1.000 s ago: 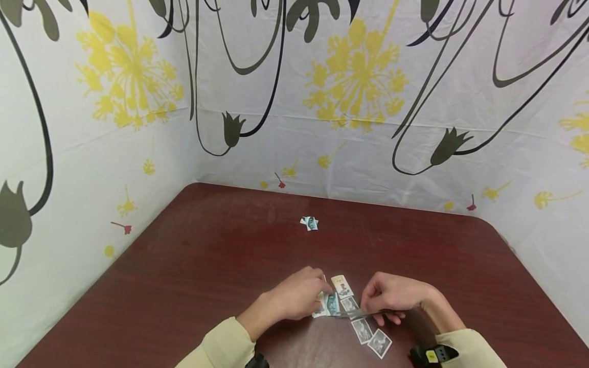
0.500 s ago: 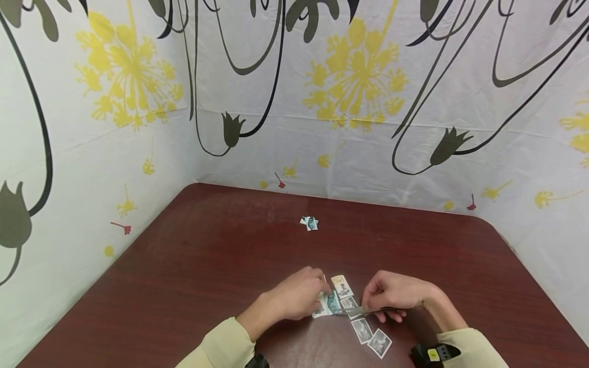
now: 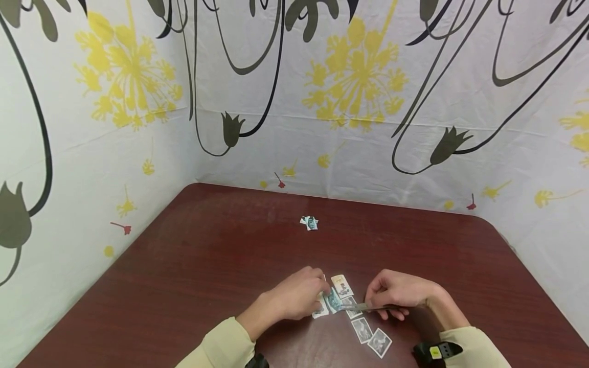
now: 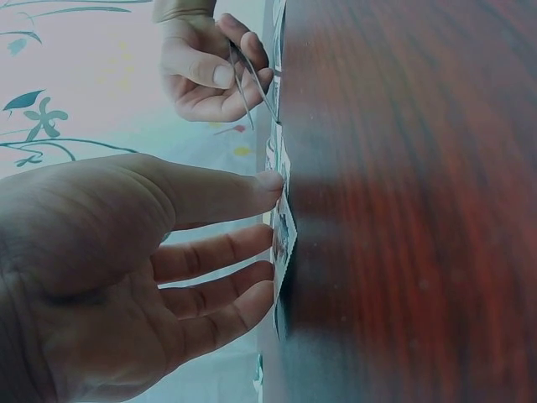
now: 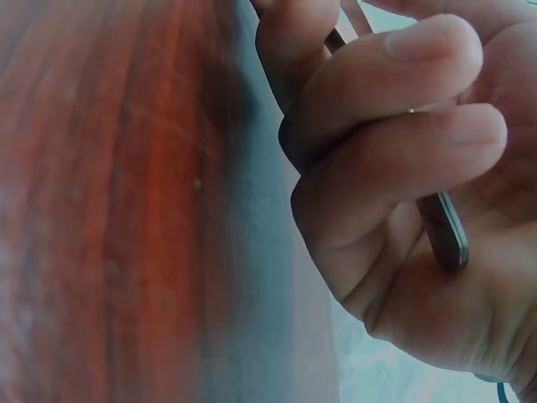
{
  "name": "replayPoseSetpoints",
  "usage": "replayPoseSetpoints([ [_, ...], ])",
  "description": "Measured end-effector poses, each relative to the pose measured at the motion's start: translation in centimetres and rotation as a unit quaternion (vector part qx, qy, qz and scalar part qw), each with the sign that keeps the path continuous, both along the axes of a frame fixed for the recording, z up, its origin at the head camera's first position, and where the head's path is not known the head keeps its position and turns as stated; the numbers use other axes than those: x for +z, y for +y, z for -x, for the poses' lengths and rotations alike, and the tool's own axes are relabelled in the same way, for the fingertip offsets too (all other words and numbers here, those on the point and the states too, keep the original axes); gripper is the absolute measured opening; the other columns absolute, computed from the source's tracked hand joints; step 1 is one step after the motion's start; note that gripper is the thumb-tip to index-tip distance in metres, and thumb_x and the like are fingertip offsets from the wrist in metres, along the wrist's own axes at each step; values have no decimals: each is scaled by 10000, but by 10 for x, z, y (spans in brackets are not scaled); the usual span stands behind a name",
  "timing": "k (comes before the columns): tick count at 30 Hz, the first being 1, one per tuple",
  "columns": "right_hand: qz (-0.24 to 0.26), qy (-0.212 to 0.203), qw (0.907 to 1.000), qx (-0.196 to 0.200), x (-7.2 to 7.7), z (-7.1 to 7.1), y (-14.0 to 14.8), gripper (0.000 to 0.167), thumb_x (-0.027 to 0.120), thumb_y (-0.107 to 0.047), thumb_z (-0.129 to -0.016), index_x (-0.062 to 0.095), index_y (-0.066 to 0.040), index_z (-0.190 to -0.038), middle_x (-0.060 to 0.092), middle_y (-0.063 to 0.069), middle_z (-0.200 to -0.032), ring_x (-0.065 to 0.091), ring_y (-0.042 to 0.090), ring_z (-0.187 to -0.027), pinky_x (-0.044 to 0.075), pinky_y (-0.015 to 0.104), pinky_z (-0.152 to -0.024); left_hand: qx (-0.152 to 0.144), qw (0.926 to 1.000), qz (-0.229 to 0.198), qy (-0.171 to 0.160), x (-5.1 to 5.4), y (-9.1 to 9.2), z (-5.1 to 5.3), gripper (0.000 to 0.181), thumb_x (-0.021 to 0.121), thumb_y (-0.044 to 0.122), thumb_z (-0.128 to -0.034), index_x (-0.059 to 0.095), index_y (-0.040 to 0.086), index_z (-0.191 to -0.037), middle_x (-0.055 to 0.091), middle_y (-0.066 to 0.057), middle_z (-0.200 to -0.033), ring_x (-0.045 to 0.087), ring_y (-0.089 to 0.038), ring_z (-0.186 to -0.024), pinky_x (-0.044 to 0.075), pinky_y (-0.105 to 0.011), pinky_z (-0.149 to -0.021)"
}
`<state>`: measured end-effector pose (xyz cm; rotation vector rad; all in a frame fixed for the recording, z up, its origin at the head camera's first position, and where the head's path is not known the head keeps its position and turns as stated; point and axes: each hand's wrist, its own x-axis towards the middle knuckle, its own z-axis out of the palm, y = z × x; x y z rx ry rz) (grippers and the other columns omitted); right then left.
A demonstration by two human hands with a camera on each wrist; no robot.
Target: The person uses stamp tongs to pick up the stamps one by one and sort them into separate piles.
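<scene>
In the head view, my left hand (image 3: 296,296) rests on small stamps at the table's near middle, covering part of them. The left wrist view shows its thumb and fairly straight fingers touching a perforated-edged stamp (image 4: 284,227). My right hand (image 3: 400,294) holds metal tweezers (image 3: 363,307) between thumb and fingers, pointing left. Their tips meet or lie over the edge of a blue-green stamp (image 3: 334,301); whether they grip it I cannot tell. In the right wrist view, the tweezers' rounded end (image 5: 449,239) lies against the palm behind curled fingers.
A yellowish stamp (image 3: 342,286) and several grey stamps, among them one at the near end (image 3: 380,343), form a slanting row between the hands. A small pile of blue-green stamps (image 3: 310,223) lies farther back on the dark red table (image 3: 230,245). Patterned cloth (image 3: 276,92) hangs behind.
The blue-green stamp has shifted slightly up and to the right, clear of a pale stamp beside my left fingers. My right hand with the tweezers has moved slightly right. The left hand stays still.
</scene>
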<state>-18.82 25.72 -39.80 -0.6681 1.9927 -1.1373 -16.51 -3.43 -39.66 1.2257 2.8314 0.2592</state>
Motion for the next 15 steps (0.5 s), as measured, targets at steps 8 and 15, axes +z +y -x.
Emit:
replayPoseSetpoints([
  [8, 128, -206, 9997, -65, 1, 1, 3, 199, 610, -63, -981, 740, 82, -941, 541, 348, -649, 484, 8, -421, 407, 170, -412, 1, 10000, 9, 79, -1, 0, 0, 225, 831, 164, -851, 817, 216, -1069, 708, 47, -1094, 632, -119, -1005, 499, -221, -941],
  [15, 260, -217, 9993, -126, -2, 3, 7, 210, 602, -66, -1000, 727, 100, -973, 615, 121, -665, 503, 17, -437, 412, 175, -420, 17, 10000, -23, 61, 2, 0, -1, 235, 832, 154, -837, 818, 228, -1060, 706, 60, -1096, 616, -107, -989, 488, -202, -914],
])
